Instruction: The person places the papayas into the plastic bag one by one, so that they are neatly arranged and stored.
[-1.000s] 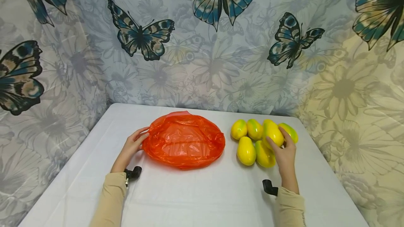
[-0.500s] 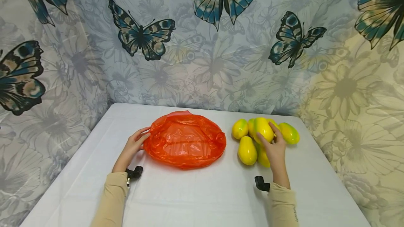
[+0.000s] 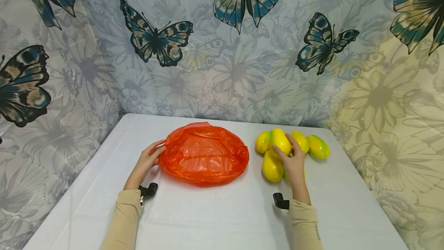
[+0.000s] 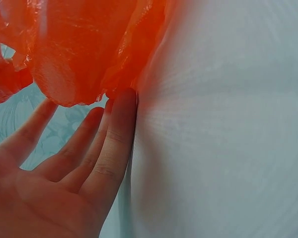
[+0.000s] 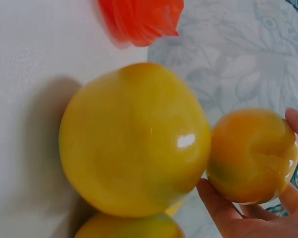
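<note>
Mango [image 3: 280, 142] pinched in right hand [image 3: 295, 163], seemingly held high to clear the others [image 3: 272, 167], with left hand [image 3: 149, 160] straight-fingered and spread against bag [image 3: 204, 179], presumably for steadiness.

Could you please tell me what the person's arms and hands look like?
The left sleeve and right sleeve are beige; the right bears a dark marking too small to read. The left hand and right hand are ungloved. A black, angular left wrist camera and a matching right wrist camera are worn too.
</note>
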